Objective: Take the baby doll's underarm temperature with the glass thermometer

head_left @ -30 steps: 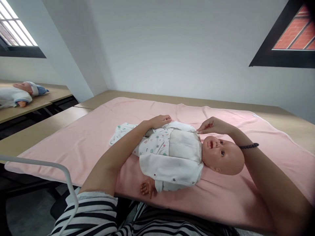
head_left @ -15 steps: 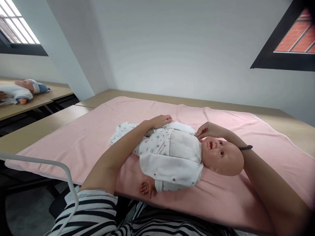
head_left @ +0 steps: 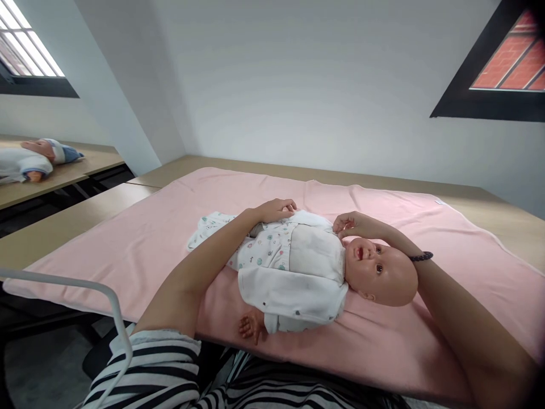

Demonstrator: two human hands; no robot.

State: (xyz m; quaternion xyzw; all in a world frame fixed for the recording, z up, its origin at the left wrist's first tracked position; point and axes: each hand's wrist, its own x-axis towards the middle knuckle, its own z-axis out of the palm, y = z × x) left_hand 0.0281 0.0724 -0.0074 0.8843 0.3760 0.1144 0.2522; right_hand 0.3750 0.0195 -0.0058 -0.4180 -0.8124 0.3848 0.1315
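Desk (head_left: pixel 79 169) at far left carries a second doll (head_left: pixel 25 161). Our left hand (head_left: pixel 276 209) rests flat on the white garment (head_left: pixel 315 257) of the doll (head_left: pixel 383 274), supine on the pink blanket (head_left: pixel 162 238); our right hand (head_left: pixel 355 224) pinches the garment's collar beside its chin.

My left hand (head_left: pixel 275 209) lies on the white garment (head_left: pixel 315 255) at the far side of the doll (head_left: pixel 383 272), fingers loosely curled. My right hand (head_left: pixel 353 224) pinches the garment's collar just beside the doll's chin. A pink blanket (head_left: pixel 170 238) lies under the doll.
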